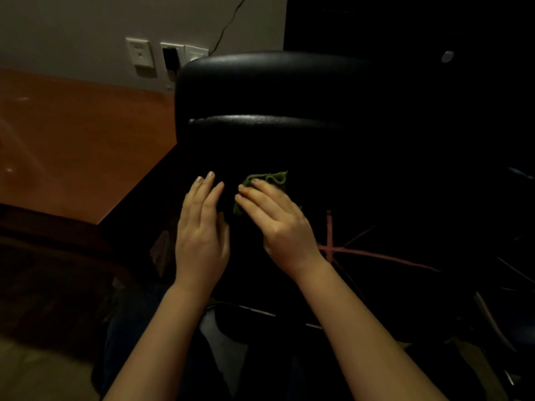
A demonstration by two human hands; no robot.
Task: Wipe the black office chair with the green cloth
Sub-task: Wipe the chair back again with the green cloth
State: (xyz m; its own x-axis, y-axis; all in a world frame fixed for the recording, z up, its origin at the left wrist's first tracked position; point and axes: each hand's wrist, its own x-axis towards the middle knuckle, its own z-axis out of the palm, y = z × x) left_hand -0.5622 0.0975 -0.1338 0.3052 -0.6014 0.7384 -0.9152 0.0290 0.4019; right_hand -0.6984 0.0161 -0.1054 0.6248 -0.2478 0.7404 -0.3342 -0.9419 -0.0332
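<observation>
The black office chair fills the dim middle before us, with an orange desk just left of it. Our left hand lies flat with straight fingers, seemingly on the chair. Beside it, our right hand presses the green cloth against the chair with straight fingers. The wall sockets carry marks too small to read.

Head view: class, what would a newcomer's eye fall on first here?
The green cloth near centre, pressed against the black office chair by the flat right hand. The left hand is open just left of it, and the orange desk glows at left.
</observation>
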